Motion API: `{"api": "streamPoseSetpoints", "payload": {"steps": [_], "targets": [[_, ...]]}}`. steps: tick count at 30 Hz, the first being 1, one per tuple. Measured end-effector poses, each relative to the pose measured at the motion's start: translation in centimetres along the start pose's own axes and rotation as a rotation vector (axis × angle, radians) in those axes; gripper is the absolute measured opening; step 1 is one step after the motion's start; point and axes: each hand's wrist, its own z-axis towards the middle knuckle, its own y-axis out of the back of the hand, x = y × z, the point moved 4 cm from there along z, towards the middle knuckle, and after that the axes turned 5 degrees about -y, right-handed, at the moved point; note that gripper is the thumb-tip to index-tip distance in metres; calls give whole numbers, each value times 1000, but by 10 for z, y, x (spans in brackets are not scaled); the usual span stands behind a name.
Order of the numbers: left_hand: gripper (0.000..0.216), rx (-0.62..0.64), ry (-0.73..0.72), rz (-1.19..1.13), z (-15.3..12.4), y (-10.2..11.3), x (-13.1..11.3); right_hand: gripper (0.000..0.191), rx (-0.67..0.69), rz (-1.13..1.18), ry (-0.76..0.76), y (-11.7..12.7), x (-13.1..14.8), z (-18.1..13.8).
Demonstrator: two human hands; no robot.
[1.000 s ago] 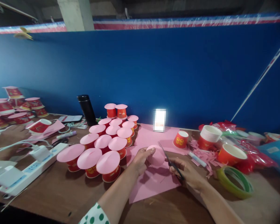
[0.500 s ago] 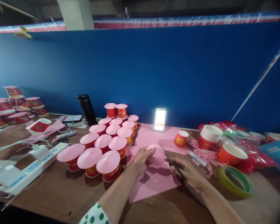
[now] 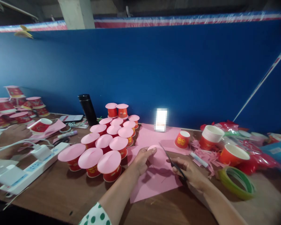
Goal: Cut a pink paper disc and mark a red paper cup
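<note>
Between thumb and fingers my left hand [image 3: 142, 161] pinches the left edge of a round pink paper disc [image 3: 157, 157]. My right hand [image 3: 186, 172] is closed around a pair of dark scissors [image 3: 175, 165], whose blades point up and left beside the disc's right edge. Whether the blades touch the paper I cannot tell. Beneath both hands lies a pink paper sheet [image 3: 150, 189]. Left of my left hand stand several upturned red paper cups [image 3: 112, 173], each topped with a pink paper cone [image 3: 109, 161]. A bare red cup [image 3: 182, 139] stands upside down beyond my right hand.
On the right are stacked cups [image 3: 212, 137], an upright cup [image 3: 233, 155], pink paper scraps [image 3: 208, 156], a marker [image 3: 198, 159] and a tape roll [image 3: 236, 182]. At left lie a power strip [image 3: 35, 170], a black flask [image 3: 87, 109] and another person's hand [image 3: 14, 136] near a cup.
The view has shifted very slightly. Both hands, the disc and the scissors keep almost the same place and pose.
</note>
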Motion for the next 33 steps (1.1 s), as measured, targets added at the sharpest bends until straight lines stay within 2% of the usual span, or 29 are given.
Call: {"api": "streamPoseSetpoints", "payload": {"steps": [16, 33], "targets": [[38, 22, -28, 39, 4, 5, 4, 42, 10, -66, 24, 3, -3, 1], [43, 18, 1, 109, 4, 7, 5, 49, 20, -76, 30, 3, 0, 1]]}}
